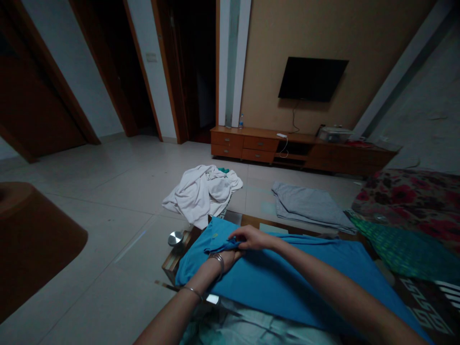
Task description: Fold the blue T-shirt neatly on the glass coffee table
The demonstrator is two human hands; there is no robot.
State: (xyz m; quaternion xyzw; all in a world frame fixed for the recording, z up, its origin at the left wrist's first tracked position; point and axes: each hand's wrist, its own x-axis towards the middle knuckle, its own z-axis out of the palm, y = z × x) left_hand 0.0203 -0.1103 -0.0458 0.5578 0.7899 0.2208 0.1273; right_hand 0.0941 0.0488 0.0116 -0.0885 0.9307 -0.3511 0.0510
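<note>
A blue T-shirt [258, 292] lies spread over a low wooden table in front of me, a small yellowish mark near its upper left corner. My right hand [251, 238] has its fingers curled and closed on a bunched fold of the shirt towards its left end. Just below it, my left hand [230, 258], with bangles on the wrist and forearm, rests at the same fold. Its fingers are mostly hidden by the cloth and the right hand, so I cannot tell whether they grip.
Beyond the table [167, 263], a white clothes pile [197, 194] and folded grey cloth [309, 206] lie on or near the floor. A round metal-topped object [175, 238] is by the table's left corner. Pale green cloth [244, 326] is nearest me; a brown stool-like object [39, 239] stands left.
</note>
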